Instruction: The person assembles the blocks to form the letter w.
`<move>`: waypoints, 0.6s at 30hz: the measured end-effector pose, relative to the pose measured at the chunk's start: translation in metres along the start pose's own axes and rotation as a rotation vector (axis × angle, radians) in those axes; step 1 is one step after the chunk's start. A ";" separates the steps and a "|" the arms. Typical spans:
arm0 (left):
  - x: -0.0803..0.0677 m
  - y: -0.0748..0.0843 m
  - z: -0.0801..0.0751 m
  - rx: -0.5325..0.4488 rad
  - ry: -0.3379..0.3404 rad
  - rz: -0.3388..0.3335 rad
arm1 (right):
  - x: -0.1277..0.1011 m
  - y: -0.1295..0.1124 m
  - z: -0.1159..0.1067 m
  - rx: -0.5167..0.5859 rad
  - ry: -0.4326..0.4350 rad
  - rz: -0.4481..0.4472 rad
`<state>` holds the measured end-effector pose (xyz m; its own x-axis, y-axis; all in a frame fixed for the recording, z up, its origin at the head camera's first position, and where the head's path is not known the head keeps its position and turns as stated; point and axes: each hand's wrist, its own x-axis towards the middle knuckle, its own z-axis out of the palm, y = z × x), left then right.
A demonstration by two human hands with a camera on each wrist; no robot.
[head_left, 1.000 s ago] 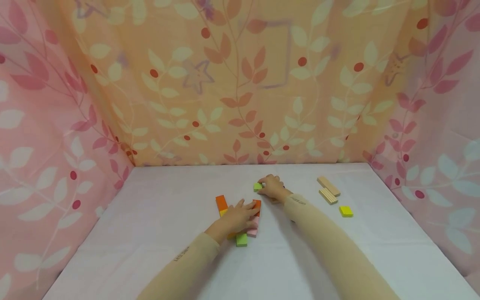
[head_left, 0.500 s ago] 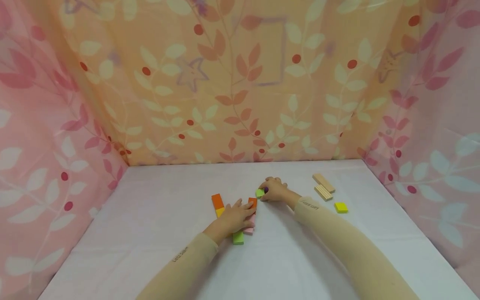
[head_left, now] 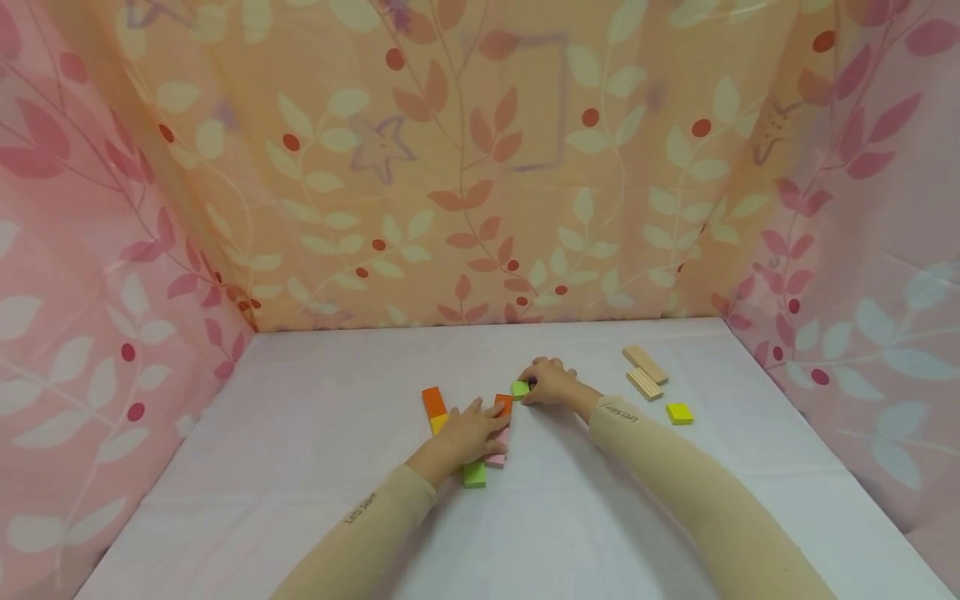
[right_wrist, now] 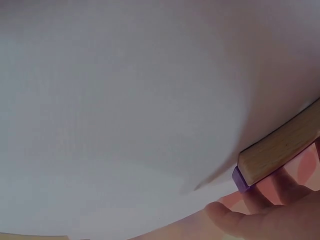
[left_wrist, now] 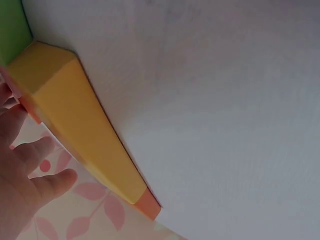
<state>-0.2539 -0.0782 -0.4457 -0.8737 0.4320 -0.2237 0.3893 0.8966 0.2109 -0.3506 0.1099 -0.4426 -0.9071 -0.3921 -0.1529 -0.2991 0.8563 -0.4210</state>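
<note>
My left hand rests with spread fingers over a V of coloured blocks. An orange block and a yellow block form its left arm. A red-orange block and a pink block lie on the right, the red-orange one under my fingertips. At the near point sits a green block. Between thumb and index finger, my right hand pinches a light green block just beyond the red-orange one. By that hand's fingers, the right wrist view has a wooden block with a purple piece at its end.
Farther right on the white cloth lie a plain wooden block, a ridged wooden block and a bright yellow block. Floral curtains border the table at the back and both sides.
My right hand has brought the light green block nearer the red-orange block, then turned it slightly. My left hand stays on the blocks. The head view has shifted a little.
</note>
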 end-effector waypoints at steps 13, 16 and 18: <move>0.002 0.000 0.001 0.020 -0.006 -0.011 | 0.000 0.000 0.003 -0.013 0.001 0.003; 0.002 0.001 0.000 0.020 -0.014 -0.015 | 0.000 0.008 -0.001 0.017 -0.008 -0.036; 0.002 0.001 0.000 0.011 -0.023 -0.018 | -0.002 0.017 -0.006 0.048 -0.001 -0.080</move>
<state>-0.2556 -0.0764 -0.4456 -0.8737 0.4176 -0.2496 0.3766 0.9053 0.1966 -0.3558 0.1266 -0.4442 -0.8808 -0.4586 -0.1177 -0.3558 0.8053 -0.4743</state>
